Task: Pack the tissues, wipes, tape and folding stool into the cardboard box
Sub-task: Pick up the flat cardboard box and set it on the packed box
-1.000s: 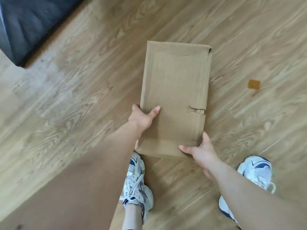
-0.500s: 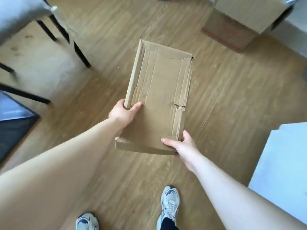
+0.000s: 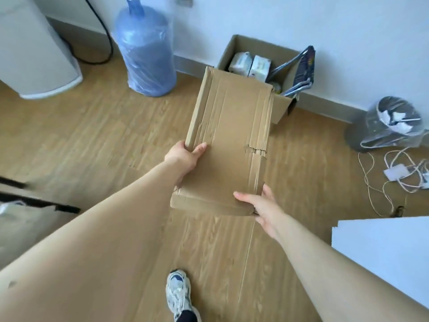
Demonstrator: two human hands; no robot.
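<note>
I hold a flattened cardboard box (image 3: 228,145) out in front of me, above the wooden floor. My left hand (image 3: 185,156) grips its left edge, thumb on top. My right hand (image 3: 261,205) grips its near right corner. Beyond it, against the wall, stands an open cardboard box (image 3: 282,105). Inside that one I see two white tissue or wipe packs (image 3: 251,65) and a folding stool (image 3: 299,70) with metal legs sticking up at its right side. No tape is visible.
A blue water jug (image 3: 146,49) in plastic wrap stands left of the open box. A white appliance (image 3: 30,49) with a black cable is at far left. A lined bin (image 3: 392,122) and tangled white cables (image 3: 401,175) lie right. A white surface (image 3: 383,249) is at near right.
I have walked toward the wall carrying the flat cardboard; the open box, water jug and bin have come into view. Both hands keep the same grip.
</note>
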